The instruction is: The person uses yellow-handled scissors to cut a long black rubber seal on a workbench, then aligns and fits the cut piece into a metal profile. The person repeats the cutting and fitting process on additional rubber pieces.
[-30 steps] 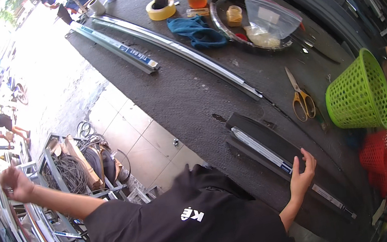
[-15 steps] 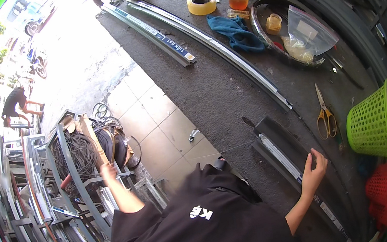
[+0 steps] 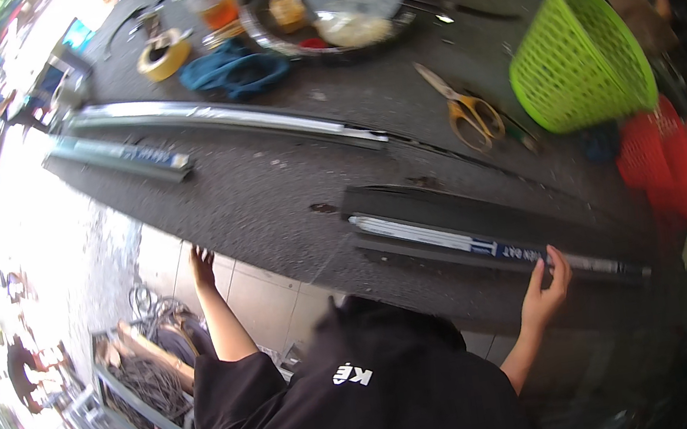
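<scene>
My right hand [image 3: 546, 290] is at the near side of a long dark metal profile [image 3: 417, 241] with a white and blue label strip. Its thumb and fingers are apart beside the label, and I cannot tell whether they touch it. My left hand [image 3: 203, 267] is out at the near edge of the dark worktable [image 3: 270, 190], fingers loosely extended and slightly blurred, holding nothing visible. Farther off lie a shorter labelled profile [image 3: 120, 158] and a long silvery profile [image 3: 224, 117].
Scissors [image 3: 463, 112] with yellow handles lie beyond the right-hand profile. A green basket [image 3: 576, 54] and red baskets [image 3: 665, 160] stand at the right. Toward the back are a blue cloth [image 3: 234, 69], a tape roll [image 3: 163, 57], a drink cup [image 3: 210, 3] and a round tray [image 3: 261, 37]. A metal rack [image 3: 128, 403] stands lower left.
The view has turned toward the table, so its contents shift left and upward. My left hand has gone from beside the rack to the table's edge. My right hand stays near the labelled profile.
</scene>
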Tool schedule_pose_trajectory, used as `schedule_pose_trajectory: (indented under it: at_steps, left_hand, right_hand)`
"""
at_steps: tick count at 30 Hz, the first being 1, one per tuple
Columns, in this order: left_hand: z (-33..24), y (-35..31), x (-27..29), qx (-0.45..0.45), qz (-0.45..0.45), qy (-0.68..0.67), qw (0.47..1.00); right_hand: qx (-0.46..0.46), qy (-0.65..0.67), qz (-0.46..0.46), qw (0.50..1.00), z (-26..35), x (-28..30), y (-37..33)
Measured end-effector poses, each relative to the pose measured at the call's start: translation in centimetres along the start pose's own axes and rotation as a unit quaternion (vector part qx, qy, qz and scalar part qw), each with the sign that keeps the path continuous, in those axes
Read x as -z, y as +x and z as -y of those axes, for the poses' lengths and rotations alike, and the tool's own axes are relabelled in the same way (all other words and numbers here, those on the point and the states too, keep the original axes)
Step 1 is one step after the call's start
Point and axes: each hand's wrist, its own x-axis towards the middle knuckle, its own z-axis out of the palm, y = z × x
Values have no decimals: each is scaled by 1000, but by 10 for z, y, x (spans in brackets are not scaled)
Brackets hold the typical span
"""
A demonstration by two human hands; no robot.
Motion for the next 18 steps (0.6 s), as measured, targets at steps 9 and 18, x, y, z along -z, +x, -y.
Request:
schedule_pose_trajectory:
  at_steps: [9, 18]
  left_hand:
    - [181, -138, -49, 249, 88, 159, 951]
    - [269, -273, -121, 251, 98, 215, 938]
  right_hand:
    - [-59, -26, -85, 994, -53, 52, -6]
    - [-144, -99, -145, 974, -250, 167, 19]
